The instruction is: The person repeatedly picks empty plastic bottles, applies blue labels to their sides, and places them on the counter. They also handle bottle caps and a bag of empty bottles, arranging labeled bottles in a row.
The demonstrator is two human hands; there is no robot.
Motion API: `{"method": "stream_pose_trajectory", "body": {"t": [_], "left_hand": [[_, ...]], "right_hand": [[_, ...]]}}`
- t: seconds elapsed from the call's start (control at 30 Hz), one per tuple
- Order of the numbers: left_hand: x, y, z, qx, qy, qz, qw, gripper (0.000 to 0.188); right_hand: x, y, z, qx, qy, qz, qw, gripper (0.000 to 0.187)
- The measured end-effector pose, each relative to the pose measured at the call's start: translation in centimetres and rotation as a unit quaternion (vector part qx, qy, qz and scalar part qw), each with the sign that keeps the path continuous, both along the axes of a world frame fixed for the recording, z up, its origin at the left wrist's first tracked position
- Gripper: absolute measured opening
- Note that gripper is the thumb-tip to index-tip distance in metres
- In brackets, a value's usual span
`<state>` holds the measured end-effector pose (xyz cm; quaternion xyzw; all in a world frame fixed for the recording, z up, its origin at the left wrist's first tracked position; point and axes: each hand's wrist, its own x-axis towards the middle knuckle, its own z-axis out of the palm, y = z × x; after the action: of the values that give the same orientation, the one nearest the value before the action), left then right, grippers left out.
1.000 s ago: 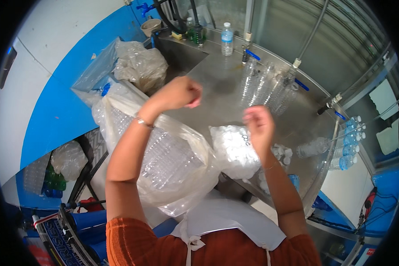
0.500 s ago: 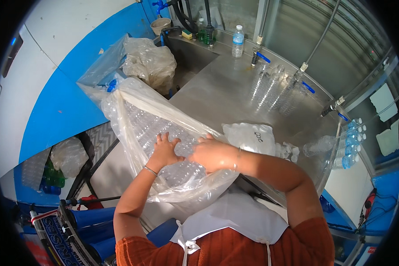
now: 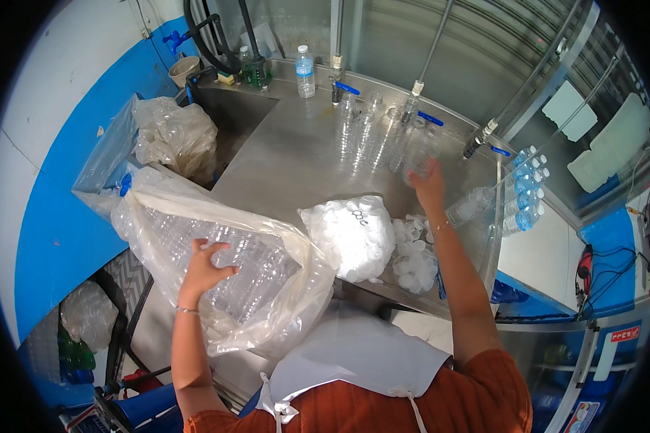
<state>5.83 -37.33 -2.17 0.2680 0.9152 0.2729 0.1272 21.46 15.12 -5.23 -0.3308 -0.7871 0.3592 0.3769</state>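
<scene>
Right grip on a clear bottle, left grip wide over the bag

Right grip [image 3: 427, 186]: fingers closed around the near end of a clear bottle [image 3: 419, 154]; bottle at the right end of a row of upright clear bottles [image 3: 366, 136], far side of the bench [image 3: 267, 177]. Cannot tell whether its base touches the metal.

Left grip [image 3: 206, 273]: wide, thumb and fingers apart, above clear bottles [image 3: 256, 278] packed in an open plastic bag [image 3: 313, 273], near left. Contact unclear.

Between the grips: a filled white bag [image 3: 355, 239], small white pieces [image 3: 414, 268] just right of it. Farther right, a clear bottle lying down [image 3: 471, 204]. Far edge: one labelled, capped bottle [image 3: 305, 76].
</scene>
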Motion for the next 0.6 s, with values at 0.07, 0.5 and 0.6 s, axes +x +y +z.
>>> {"method": "stream_pose_trajectory", "body": {"t": [0.07,0.5,0.6], "left_hand": [[-0.1,-1.8,2.2,0.129,-0.066,0.008,0.989,0.066],[2.5,21.1,16.9,0.106,0.110,-0.258,0.954,0.062],[3.4,26.7,14.7,-0.008,0.016,-0.371,0.929,0.063]], "right_hand": [[0.2,4.2,-4.5,-0.028,-0.005,-0.061,0.998,0.079],[2.6,-6.7,1.6,0.209,0.179,0.057,0.960,0.072],[5.5,-10.9,6.2,0.489,-0.012,0.137,0.862,0.067]]}}
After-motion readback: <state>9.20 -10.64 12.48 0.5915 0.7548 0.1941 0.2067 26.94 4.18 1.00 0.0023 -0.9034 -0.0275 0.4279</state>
